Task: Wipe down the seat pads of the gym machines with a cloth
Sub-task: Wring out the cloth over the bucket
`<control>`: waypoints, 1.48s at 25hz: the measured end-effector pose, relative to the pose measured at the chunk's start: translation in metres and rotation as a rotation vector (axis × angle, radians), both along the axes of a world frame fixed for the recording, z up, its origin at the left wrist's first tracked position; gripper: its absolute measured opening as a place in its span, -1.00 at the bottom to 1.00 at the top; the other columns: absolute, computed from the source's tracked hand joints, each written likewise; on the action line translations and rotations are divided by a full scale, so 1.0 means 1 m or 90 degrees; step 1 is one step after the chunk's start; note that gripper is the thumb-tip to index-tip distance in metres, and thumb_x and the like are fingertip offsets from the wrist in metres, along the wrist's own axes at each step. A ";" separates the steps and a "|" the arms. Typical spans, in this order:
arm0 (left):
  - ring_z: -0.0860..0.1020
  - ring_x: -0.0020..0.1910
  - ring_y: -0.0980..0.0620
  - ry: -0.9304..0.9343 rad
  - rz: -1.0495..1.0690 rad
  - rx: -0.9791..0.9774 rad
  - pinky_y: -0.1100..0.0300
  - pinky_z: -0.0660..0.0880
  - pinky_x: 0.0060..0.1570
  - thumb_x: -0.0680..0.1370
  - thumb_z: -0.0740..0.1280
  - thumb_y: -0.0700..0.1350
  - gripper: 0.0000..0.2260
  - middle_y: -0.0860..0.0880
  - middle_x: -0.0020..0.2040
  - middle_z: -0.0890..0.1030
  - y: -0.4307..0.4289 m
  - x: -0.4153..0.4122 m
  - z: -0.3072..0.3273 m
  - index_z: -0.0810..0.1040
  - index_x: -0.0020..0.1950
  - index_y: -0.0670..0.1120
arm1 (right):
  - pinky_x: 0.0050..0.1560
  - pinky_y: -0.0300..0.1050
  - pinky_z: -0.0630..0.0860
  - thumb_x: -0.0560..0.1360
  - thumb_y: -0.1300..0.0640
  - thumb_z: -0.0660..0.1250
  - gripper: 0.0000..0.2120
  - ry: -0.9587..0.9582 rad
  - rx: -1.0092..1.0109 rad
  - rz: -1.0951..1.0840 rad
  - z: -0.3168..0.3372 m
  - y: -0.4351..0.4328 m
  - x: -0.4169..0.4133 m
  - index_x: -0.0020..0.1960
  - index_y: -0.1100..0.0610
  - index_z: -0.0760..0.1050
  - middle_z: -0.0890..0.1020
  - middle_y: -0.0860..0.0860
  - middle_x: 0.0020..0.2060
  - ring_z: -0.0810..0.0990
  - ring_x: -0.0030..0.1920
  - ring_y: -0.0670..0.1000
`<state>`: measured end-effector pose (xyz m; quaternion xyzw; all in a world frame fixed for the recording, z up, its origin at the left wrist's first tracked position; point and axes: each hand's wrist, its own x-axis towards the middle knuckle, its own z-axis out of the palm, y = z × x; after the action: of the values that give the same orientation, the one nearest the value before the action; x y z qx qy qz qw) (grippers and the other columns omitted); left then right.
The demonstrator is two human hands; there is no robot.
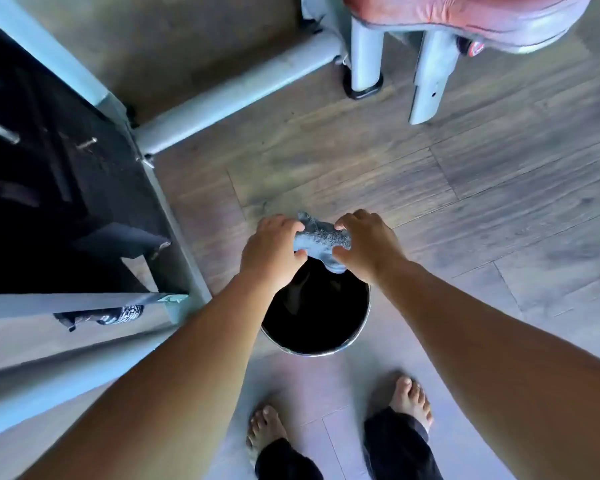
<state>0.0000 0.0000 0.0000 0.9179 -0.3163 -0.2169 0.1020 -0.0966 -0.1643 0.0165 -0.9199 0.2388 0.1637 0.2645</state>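
Both hands grip the cloth [321, 239], the left hand [272, 249] closed on one end and the right hand [366, 245] closed on the other, so the bunched grey fabric runs left to right between them, and it looks twisted, as if being wrung. A loose tail hangs down from the right hand's side.

The wood-look floor [465, 188] fills most of the view. A grey machine frame [222, 95] crosses the upper left, with a dark panel behind it. At the top right sits the red seat pad [465, 12] on grey legs, well apart from the hands and ahead of them to the right, so the right hand is the nearer one to it. Directly under the cloth stands a dark round bucket [362, 317] with a shiny rim; what it holds cannot be told. Bare feet stand just behind it.

Wiping has not begun here; the next move would carry the cloth forward and right, up to the pad.
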 end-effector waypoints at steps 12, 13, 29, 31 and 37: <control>0.51 0.16 -0.24 -0.073 -0.177 0.005 -0.15 0.59 -0.01 0.52 0.46 0.03 -0.57 -0.07 0.19 0.65 -0.014 0.029 -0.053 0.59 0.36 -0.06 | 0.10 0.07 0.52 0.56 -0.17 0.27 -0.51 0.021 0.008 0.131 -0.069 -0.003 0.024 0.39 0.07 0.36 0.60 0.08 0.19 0.61 0.14 0.21; 0.51 0.15 -0.25 -0.084 -0.185 -0.003 -0.15 0.59 -0.02 0.51 0.47 0.03 -0.58 -0.08 0.20 0.64 -0.013 0.031 -0.050 0.61 0.34 -0.06 | 0.11 0.07 0.52 0.57 -0.16 0.25 -0.51 0.018 0.011 0.135 -0.065 -0.004 0.024 0.39 0.08 0.36 0.60 0.08 0.21 0.60 0.15 0.21; 0.59 -0.08 0.05 0.185 0.236 -0.310 0.30 0.48 -0.02 0.56 0.41 -0.19 -0.71 -0.03 0.03 0.70 -0.045 -0.059 0.271 0.65 0.29 -0.06 | 0.15 0.02 0.55 0.47 -0.11 0.27 -0.51 -0.161 0.286 -0.359 0.258 0.003 -0.007 0.36 0.01 0.45 0.66 0.05 0.06 0.60 0.10 0.10; 0.58 -0.07 0.11 0.244 0.177 -0.345 0.33 0.51 -0.02 0.56 0.38 -0.19 -0.72 0.04 0.00 0.67 -0.042 -0.078 0.324 0.64 0.27 -0.05 | 0.10 -0.05 0.57 0.47 -0.24 0.33 -0.51 -0.182 0.256 -0.426 0.308 0.004 -0.022 0.30 -0.01 0.48 0.66 -0.01 0.01 0.60 0.04 0.02; 0.49 0.17 0.05 0.149 -0.185 -0.288 0.13 0.41 0.27 0.51 0.38 0.00 -0.68 0.13 0.16 0.64 -0.065 -0.099 0.422 0.57 0.26 0.03 | -0.12 -0.24 0.48 0.45 -0.06 0.45 -0.68 -0.238 0.172 -0.549 0.421 -0.038 -0.074 0.17 -0.01 0.58 0.63 -0.05 -0.14 0.62 -0.04 0.02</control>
<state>-0.0985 -0.0647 0.4222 0.7855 -0.4707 -0.2578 0.3081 -0.1705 -0.2023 0.4372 -0.7082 0.5230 -0.0991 0.4637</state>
